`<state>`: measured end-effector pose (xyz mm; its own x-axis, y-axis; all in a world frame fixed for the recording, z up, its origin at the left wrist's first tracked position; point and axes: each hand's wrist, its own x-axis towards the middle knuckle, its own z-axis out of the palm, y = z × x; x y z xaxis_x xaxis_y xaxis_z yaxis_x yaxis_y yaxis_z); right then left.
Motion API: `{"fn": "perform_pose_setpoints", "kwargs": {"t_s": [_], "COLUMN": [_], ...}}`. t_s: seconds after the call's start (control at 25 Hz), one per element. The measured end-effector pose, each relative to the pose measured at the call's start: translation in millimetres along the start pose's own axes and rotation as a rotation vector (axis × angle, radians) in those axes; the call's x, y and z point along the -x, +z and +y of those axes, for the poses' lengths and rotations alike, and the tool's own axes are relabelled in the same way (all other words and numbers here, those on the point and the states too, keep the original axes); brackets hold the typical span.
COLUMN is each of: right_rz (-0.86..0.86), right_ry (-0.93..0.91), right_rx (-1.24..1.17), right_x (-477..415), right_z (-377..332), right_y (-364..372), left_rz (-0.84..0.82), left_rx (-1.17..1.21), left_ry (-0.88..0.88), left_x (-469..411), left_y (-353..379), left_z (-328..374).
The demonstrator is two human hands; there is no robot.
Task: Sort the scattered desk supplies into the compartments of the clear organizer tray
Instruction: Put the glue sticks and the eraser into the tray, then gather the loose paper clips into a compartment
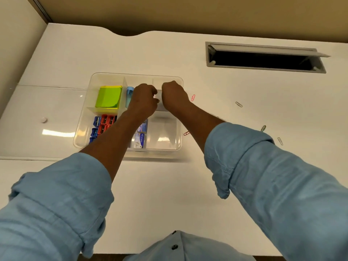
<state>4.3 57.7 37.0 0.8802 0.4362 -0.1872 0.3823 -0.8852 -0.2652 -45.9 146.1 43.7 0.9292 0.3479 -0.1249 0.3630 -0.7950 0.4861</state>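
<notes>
Hands hide white divider's ends; left forearm covers sharpeners partly.

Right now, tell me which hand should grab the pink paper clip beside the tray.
Right hand, probably: the pink paper clip lies just right of it, outside the tray; the left hand would have to cross over.

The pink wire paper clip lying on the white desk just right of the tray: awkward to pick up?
Probably a bit. The pink wire paper clip lies flat on the glossy white desk, so fingertips may slide it before lifting it. It looks thin and light, so a nudge should move it easily. Being flat, it seems unlikely to roll.
</notes>
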Motion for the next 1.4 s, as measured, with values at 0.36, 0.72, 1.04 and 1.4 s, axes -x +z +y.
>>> {"fn": "perform_pose_setpoints", "kwargs": {"t_s": [0.36, 0.72, 1.04, 1.4], "right_rz": [0.480, 0.355, 0.084, 0.021], "right_ry": [0.093, 0.723, 0.553, 0.272], "right_rx": [-0.360, -0.165, -0.252, -0.087], "right_x": [62, 183, 203, 204], "right_z": [56, 247, 265, 224], "right_y": [-9, 1, 36, 57], "left_rz": [0.111, -0.302, -0.367, -0.240], "left_rx": [0.043, -0.076, -0.301, -0.260], "left_ry": [0.120, 0.275, 0.106, 0.357], "left_x": [18, 91, 128, 139], "left_y": [24, 102, 170, 183], "left_z": [52, 139, 160, 129]}}
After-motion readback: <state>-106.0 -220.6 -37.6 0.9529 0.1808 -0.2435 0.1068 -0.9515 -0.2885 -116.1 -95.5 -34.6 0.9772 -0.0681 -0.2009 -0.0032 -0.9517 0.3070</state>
